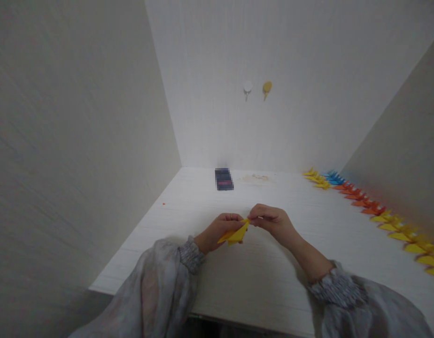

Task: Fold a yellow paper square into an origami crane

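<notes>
Left hand (220, 231) and right hand (276, 222) both on yellow folded paper (239, 234)

Paper's over mid-bench (269, 291). Left grips the body, fingertips partly hidden behind it; right pinches the far-right tip. Dark slab (224, 180), far side: blurred, can't identify. Folded-paper row (363, 204) at right runs out of my sight.

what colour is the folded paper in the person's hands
The folded paper is yellow, seen in the head view.

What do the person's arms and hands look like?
The left sleeve and right sleeve are loose, puffy and grey, with crinkly gathered cuffs. The left hand wears a gold-coloured ring; I see none on the right hand.
</notes>
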Tool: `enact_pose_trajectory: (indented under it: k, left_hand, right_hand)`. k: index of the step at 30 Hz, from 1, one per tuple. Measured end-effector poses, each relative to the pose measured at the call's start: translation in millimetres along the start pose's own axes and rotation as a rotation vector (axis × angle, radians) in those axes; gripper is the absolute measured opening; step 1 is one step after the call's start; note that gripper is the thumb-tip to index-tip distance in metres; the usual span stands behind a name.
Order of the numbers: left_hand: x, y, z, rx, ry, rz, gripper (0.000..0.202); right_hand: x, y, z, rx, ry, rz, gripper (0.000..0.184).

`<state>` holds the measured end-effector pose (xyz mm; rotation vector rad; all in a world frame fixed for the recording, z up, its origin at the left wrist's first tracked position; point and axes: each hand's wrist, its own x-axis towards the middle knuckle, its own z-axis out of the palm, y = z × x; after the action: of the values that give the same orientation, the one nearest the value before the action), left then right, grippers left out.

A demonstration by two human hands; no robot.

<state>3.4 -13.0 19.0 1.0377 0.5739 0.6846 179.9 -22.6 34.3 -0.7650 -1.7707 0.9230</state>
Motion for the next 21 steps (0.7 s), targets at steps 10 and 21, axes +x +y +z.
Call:
enact_pose_trajectory:
  k: [10, 21]
  left_hand:
    - [1.6, -4.5, -6.1, 0.093, 0.003, -0.067, 0.022]
    - [7.4, -12.9, -11.2, 0.251, 0.089, -0.061, 0.025]
  right_hand:
    - [1.0, -3.8, -7.2, -0.115, -0.204, 0.060, 0.005]
    - [1.0, 1.5, -5.9, -0.192, -0.287, 0.290, 0.006]
